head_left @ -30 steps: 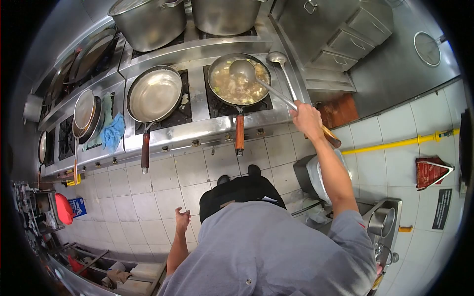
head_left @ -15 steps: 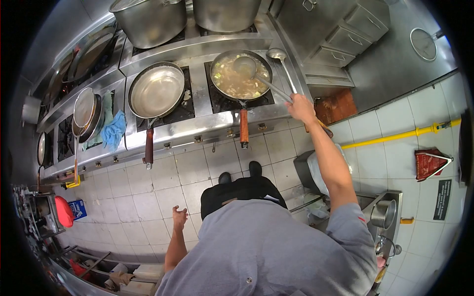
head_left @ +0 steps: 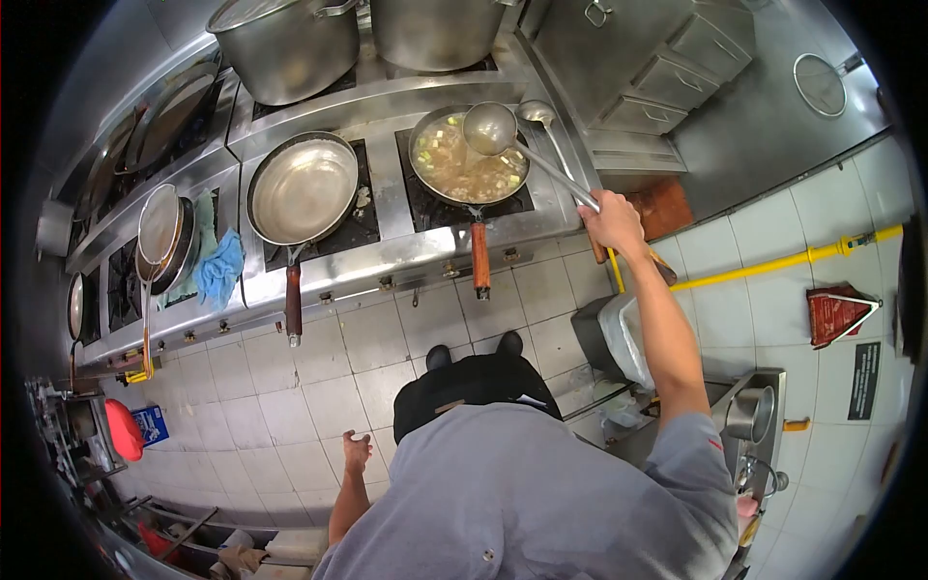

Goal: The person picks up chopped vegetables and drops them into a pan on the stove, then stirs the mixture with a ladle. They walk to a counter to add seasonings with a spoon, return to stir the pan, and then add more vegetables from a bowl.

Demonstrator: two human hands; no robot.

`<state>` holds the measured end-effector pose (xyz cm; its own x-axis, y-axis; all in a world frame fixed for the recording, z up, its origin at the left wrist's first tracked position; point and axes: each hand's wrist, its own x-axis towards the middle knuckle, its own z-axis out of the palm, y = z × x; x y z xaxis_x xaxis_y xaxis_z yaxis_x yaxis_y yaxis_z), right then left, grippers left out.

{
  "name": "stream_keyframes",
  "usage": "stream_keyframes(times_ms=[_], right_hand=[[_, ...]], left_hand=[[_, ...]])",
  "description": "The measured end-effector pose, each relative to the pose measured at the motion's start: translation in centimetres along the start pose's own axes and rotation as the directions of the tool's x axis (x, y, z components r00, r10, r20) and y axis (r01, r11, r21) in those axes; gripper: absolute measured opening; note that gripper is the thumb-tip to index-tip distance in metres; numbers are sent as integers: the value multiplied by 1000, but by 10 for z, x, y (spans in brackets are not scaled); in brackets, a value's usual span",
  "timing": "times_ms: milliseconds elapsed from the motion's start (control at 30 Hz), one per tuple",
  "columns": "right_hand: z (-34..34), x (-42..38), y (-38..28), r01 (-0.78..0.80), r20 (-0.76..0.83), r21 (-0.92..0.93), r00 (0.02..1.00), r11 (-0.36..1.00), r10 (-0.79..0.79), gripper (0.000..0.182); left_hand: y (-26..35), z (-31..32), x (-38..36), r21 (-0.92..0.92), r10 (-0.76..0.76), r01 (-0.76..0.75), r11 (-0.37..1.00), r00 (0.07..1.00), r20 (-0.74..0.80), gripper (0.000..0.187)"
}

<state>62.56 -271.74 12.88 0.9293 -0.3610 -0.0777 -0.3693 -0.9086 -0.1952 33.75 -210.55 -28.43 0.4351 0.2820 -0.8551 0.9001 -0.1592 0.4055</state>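
Observation:
My right hand [head_left: 616, 222] is wrapped round the handle of a long metal ladle [head_left: 490, 129]. The ladle's bowl hangs over the far right rim of a frying pan [head_left: 477, 206] and looks tilted above the food. In that pan is a brothy mix [head_left: 459, 169] with pale and green chunks. Its wooden handle [head_left: 480, 261] points towards me, untouched. A second ladle [head_left: 536, 113] lies to the right of the pan, its handle running towards my right hand. Low at my side, my left hand [head_left: 357, 451] hangs with nothing in it, fingers loosely bent and apart.
Left of the food sits another frying pan [head_left: 304, 191] with a dark handle jutting out. Large pots [head_left: 282, 53] stand behind. A blue cloth [head_left: 220, 269] hangs beside a strainer [head_left: 159, 224]. A bin [head_left: 626, 338] and a yellow pipe [head_left: 773, 271] are to the right.
The ladle's bowl has come up out of the broth and moved towards the pan's far right rim. My right hand has shifted slightly right and nearer to me. My left hand stays low.

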Motion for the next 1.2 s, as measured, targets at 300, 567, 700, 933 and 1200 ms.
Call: stream_keyframes(times_ms=[300,567,700,933,1200], right_hand=[[-43,-24,7,27,-106,-11,994,1000,-28,24],[-87,-52,32,44,-101,63,994,997,-38,25],[-123,-69,76,79,36,204,995,976,-89,25],[-258,-181,128,40,192,377,974,926,-120,22],[-390,-377,225,55,178,207,980,977,-93,48]], left_hand=[[65,5,27,50,161,-164,985,985,63,64],[107,35,23,156,208,-218,963,975,81,64],[118,47,22,213,232,-249,945,967,104,66],[124,64,21,402,284,-342,849,938,197,66],[134,101,-28,536,352,-461,707,887,298,58]])
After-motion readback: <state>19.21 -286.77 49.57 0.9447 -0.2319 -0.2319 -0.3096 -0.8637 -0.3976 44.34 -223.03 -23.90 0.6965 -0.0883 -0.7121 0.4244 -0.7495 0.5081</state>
